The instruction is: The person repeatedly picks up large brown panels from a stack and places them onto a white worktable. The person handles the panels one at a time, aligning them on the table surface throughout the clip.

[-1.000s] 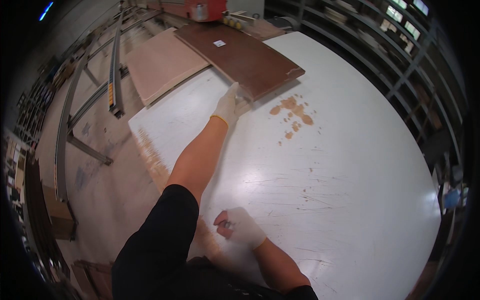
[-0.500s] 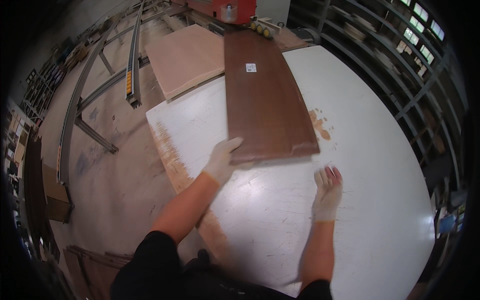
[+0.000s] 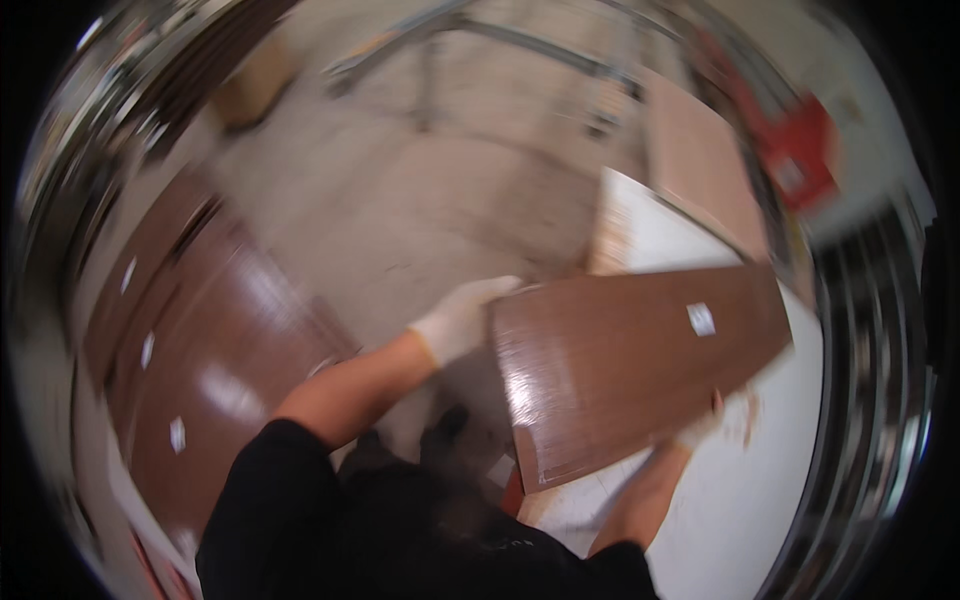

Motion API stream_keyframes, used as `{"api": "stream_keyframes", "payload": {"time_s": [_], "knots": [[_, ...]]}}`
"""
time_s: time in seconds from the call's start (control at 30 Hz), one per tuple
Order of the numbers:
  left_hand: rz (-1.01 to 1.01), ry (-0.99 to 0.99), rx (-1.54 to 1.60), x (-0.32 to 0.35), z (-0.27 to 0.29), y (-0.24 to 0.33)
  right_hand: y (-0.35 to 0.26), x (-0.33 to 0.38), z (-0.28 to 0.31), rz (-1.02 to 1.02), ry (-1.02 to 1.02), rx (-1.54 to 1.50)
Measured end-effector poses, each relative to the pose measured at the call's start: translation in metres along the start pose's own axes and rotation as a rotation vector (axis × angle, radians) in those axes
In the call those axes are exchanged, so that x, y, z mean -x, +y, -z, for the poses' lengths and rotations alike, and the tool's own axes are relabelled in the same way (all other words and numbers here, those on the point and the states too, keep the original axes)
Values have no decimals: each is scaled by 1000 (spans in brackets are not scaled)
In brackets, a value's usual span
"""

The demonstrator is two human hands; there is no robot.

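Note:
A brown wood-grain panel point(image 3: 630, 370) with a small white label point(image 3: 701, 320) is held between my two gloved hands, tilted over the white worktable point(image 3: 720, 500). My left hand point(image 3: 465, 315) grips its far left corner, the thumb lying along the upper edge and the other fingers hidden behind it. At the near long edge, my right hand point(image 3: 700, 428) holds the panel, with a fingertip showing over the edge and the rest partly beneath. Both gloves are whitish, and motion blurs the scene.
Several brown labelled panels point(image 3: 210, 370) lie stacked at the left. A pinkish board point(image 3: 700, 165) is beyond the table, near a red machine part point(image 3: 800, 150). Metal rails point(image 3: 520, 40) stand at the back over the concrete floor point(image 3: 440, 190). Racks line the right.
My view has swung left, towards the stacked panels. The held panel has turned sideways and come off the table towards me. My right hand, earlier free of it, now holds its edge.

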State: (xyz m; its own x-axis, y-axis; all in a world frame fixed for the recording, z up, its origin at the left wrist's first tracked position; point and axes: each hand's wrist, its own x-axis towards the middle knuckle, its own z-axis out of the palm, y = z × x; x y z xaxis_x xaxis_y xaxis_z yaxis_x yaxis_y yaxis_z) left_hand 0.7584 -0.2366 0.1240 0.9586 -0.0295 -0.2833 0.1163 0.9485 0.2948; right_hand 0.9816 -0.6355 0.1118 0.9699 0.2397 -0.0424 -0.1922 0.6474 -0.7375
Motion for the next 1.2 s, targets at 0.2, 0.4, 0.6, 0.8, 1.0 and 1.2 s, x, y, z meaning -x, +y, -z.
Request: {"api": "stream_keyframes", "payload": {"time_s": [0.2, 0.4, 0.6, 0.8, 1.0, 1.2], "knots": [[-431, 547, -602, 164, -13, -94, 13, 92, -45, 144, 133, 231], [-558, 961, -679, 323, 31, -86, 54, 181, -117, -83, -266, -163], [-991, 1471, -505, 553, 134, -81, 133, 252, -237, -384, -333, -92], [-792, 1904, -525, 787, 214, -89, 333, 332, -307, -731, -340, 101], [-623, 2210, -582, 918, 266, -90, 464, 435, -380, -1156, -404, -40], [-541, 2259, -562, 969, 317, -84, 512, 478, -426, -1241, -387, 55]]}}
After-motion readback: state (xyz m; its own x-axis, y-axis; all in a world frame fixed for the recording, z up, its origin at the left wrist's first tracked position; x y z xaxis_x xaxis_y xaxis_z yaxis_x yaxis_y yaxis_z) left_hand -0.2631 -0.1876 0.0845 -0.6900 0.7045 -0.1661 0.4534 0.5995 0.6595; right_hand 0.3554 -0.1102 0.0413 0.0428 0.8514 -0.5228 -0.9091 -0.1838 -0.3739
